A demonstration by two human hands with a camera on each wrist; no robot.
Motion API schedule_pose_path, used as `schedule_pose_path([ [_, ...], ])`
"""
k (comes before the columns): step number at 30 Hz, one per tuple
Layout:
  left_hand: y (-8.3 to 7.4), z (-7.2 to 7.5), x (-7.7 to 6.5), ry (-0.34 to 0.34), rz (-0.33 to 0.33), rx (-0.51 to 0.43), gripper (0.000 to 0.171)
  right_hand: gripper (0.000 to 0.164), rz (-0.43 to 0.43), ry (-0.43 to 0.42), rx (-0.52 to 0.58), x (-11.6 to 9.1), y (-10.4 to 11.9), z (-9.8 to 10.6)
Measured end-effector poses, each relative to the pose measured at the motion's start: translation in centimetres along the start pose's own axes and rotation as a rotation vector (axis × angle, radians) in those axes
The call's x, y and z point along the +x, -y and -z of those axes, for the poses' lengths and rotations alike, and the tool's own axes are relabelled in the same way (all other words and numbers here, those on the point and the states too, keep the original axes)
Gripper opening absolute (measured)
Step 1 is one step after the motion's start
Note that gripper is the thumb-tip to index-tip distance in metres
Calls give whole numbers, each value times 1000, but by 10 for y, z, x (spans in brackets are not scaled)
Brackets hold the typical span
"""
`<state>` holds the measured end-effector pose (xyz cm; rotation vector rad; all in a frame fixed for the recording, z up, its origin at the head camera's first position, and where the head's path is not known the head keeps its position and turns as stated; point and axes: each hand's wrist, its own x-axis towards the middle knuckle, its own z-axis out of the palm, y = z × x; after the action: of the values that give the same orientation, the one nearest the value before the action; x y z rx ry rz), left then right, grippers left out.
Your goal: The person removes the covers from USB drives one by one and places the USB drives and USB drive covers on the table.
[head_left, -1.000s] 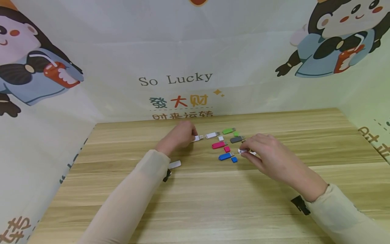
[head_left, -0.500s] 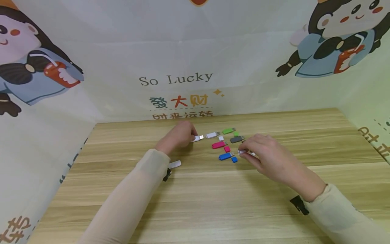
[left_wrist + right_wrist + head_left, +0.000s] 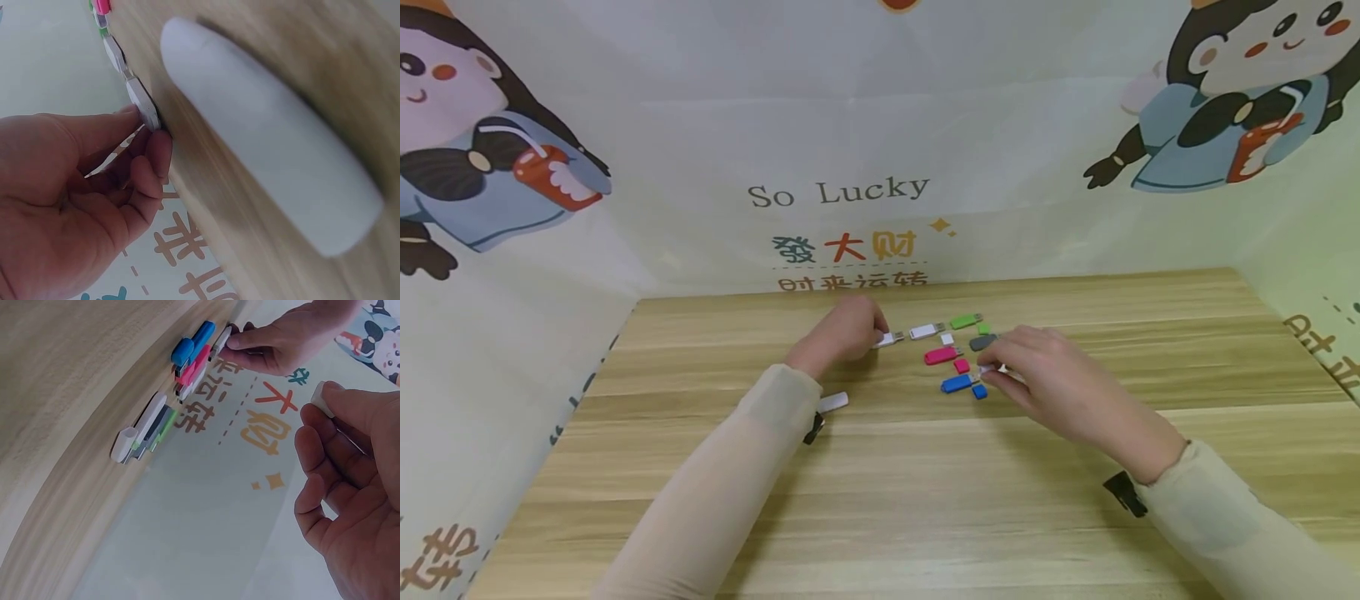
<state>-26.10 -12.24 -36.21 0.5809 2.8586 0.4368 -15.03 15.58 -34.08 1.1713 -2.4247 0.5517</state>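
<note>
At the far middle of the table, my left hand (image 3: 842, 335) pinches a white USB stick (image 3: 144, 103) between thumb and fingers, its metal plug pointing right. My right hand (image 3: 1063, 379) pinches a small white cap (image 3: 322, 401) between thumb and forefinger, raised off the table in the right wrist view. Between the hands lie a white USB stick (image 3: 925, 332), a green one (image 3: 966, 321), a pink one (image 3: 942, 356) and a blue one (image 3: 957, 383). The grey stick (image 3: 981, 342) is partly hidden by my right fingers.
Small loose caps lie by the sticks: white (image 3: 947, 339), green (image 3: 984, 329), pink (image 3: 961, 366) and blue (image 3: 980, 391). A smooth white stick-like piece (image 3: 833, 402) rests beside my left wrist. A printed cloth (image 3: 700, 167) backs the wooden table (image 3: 910, 500).
My right hand has shifted slightly left with the white cap, covering part of the grey stick. The left hand stays in place, while the plug it holds has turned a little.
</note>
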Motion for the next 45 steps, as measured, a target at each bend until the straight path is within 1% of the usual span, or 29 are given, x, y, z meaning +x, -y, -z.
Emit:
schedule_pose_path([
  [6, 0, 3, -2, -13, 1, -22, 21, 11, -39, 53, 6, 7, 0, -2],
  [9, 0, 4, -5, -27, 8, -30, 23, 10, -46, 64, -2, 12, -1, -4],
  [15, -4, 8, -11, -72, 14, 10, 30, 11, -34, 70, 0, 22, -2, -7],
  [19, -8, 12, -19, -108, 22, 6, 33, 13, -49, 95, 7, 30, -3, -8],
  [23, -10, 14, -30, -155, 29, -3, 35, 13, -67, 123, 18, 37, -5, -11],
  [27, -10, 15, -41, -216, 11, 10, 36, 12, -68, 144, 16, 44, -6, -13],
  [31, -10, 15, -56, -284, -14, 52, 37, 12, -69, 176, 13, 53, -8, -18],
  [37, -10, 11, -79, -369, -60, 184, 42, 11, -96, 240, -9, 68, -9, -27],
  [40, -10, 9, -88, -380, -66, 242, 42, 10, -97, 264, -40, 76, -10, -33],
  [45, -10, 8, -102, -369, -57, 306, 44, 10, -89, 289, -59, 88, -12, -42],
])
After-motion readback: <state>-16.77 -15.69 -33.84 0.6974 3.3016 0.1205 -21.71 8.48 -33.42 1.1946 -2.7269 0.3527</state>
